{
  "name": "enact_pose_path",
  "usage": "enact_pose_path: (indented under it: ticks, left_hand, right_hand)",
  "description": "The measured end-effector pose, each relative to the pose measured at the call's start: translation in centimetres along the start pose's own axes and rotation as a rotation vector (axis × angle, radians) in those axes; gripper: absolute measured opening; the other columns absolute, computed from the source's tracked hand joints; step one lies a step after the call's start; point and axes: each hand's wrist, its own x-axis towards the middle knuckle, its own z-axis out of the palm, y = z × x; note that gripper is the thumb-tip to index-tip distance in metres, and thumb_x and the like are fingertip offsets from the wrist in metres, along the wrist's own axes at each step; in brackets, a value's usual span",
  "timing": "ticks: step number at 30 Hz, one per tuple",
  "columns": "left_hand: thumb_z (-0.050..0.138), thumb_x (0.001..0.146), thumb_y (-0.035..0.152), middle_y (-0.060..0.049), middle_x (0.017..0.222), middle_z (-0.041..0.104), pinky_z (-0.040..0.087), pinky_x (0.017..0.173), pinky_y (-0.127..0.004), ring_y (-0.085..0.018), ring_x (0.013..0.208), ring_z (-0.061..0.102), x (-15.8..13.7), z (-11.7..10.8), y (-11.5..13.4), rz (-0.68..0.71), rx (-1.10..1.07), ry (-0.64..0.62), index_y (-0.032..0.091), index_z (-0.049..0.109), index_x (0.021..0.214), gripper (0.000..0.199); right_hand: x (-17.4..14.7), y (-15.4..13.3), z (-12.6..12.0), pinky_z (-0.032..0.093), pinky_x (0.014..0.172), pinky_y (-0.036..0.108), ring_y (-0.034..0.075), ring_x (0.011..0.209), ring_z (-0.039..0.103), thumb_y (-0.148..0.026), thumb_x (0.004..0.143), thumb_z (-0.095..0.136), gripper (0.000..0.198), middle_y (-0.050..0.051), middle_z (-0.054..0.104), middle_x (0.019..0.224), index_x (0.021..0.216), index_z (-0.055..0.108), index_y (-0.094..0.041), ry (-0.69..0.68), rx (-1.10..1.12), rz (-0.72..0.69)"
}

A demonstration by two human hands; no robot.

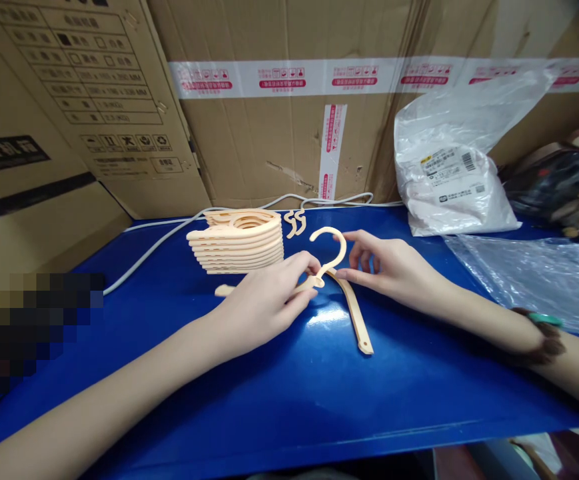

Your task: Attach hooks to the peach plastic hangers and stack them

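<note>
My left hand (274, 293) is closed on a cream plastic folding hanger, pinching it near its middle between thumb and fingers. The hanger's hook (343, 252) rises from that joint and curls to the left. One hanger arm (354, 310) slants down toward the front right; the other arm (224, 291) is mostly covered by my left hand. Beside the hook is my right hand (386, 267), thumb and index finger apart, with the index fingertip at the hook's outer curve and the thumb by the slanting arm. The remaining right fingers are curled loosely.
A stack of cream hanger parts (236, 243) lies behind my left hand, with loose hooks (296, 223) beside it. A white cable (154, 253) runs along the back. Cardboard boxes (269, 147) wall the blue table (269, 400). A white plastic bag (449, 180) and clear plastic (534, 280) lie right.
</note>
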Motion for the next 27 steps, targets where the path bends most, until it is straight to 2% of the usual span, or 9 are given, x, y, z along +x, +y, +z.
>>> enact_pose_path:
  ticks: [4,7,13,18,21,27]
  left_hand:
    - [0.050,0.089,0.026,0.001,0.090,0.055,0.046,0.043,-0.019,-0.010,0.061,0.057,0.3,0.6,0.2,-0.220,-0.558,-0.120,0.022,0.040,0.099,0.014]
    - [0.055,0.085,0.027,-0.001,0.096,0.053,0.044,0.035,-0.016,-0.007,0.057,0.054,0.5,0.9,0.3,-0.305,-0.799,-0.165,0.022,0.037,0.095,0.021]
    - [0.060,0.084,0.030,0.002,0.086,0.052,0.045,0.034,-0.014,-0.007,0.054,0.053,0.9,1.3,-0.4,-0.340,-0.865,-0.157,0.020,0.041,0.097,0.025]
    - [0.057,0.087,0.034,0.000,0.082,0.056,0.049,0.037,-0.018,-0.008,0.053,0.053,1.0,1.5,-0.9,-0.364,-0.989,-0.140,0.017,0.047,0.100,0.024]
    - [0.057,0.088,0.032,-0.001,0.082,0.057,0.051,0.041,-0.018,-0.007,0.054,0.055,1.0,1.4,-0.9,-0.401,-1.037,-0.169,0.015,0.053,0.101,0.021]
    - [0.054,0.091,0.027,-0.001,0.084,0.058,0.052,0.043,-0.018,-0.007,0.054,0.057,1.1,1.3,-0.9,-0.435,-1.081,-0.204,0.014,0.057,0.102,0.017]
  right_hand:
    - [-0.2,-0.3,-0.3,0.038,0.058,0.026,0.016,0.072,0.059,-0.054,0.085,0.059,0.038,0.003,0.066,0.088,0.102,0.066,-0.020,-0.041,-0.179,-0.068]
    - [-0.4,-0.6,-0.1,0.039,0.061,0.027,0.018,0.080,0.062,-0.053,0.085,0.059,0.037,0.004,0.067,0.092,0.099,0.066,-0.020,-0.049,-0.234,-0.109]
    - [-0.5,-0.5,0.0,0.044,0.068,0.029,0.020,0.085,0.062,-0.050,0.087,0.058,0.033,0.005,0.065,0.094,0.098,0.067,-0.021,-0.084,-0.297,-0.098]
    - [-0.4,-0.4,-0.3,0.046,0.071,0.029,0.018,0.083,0.062,-0.032,0.094,0.047,0.026,0.007,0.062,0.098,0.109,0.065,-0.018,-0.220,-0.314,-0.190]
    - [-0.4,-0.4,-0.4,0.046,0.072,0.030,0.019,0.085,0.061,-0.023,0.094,0.045,0.024,0.008,0.060,0.099,0.107,0.064,-0.017,-0.268,-0.365,-0.254]
    - [-0.6,-0.2,0.2,0.045,0.074,0.032,0.020,0.085,0.056,-0.025,0.099,0.034,0.027,0.008,0.058,0.093,0.099,0.059,-0.016,-0.229,-0.384,-0.300]
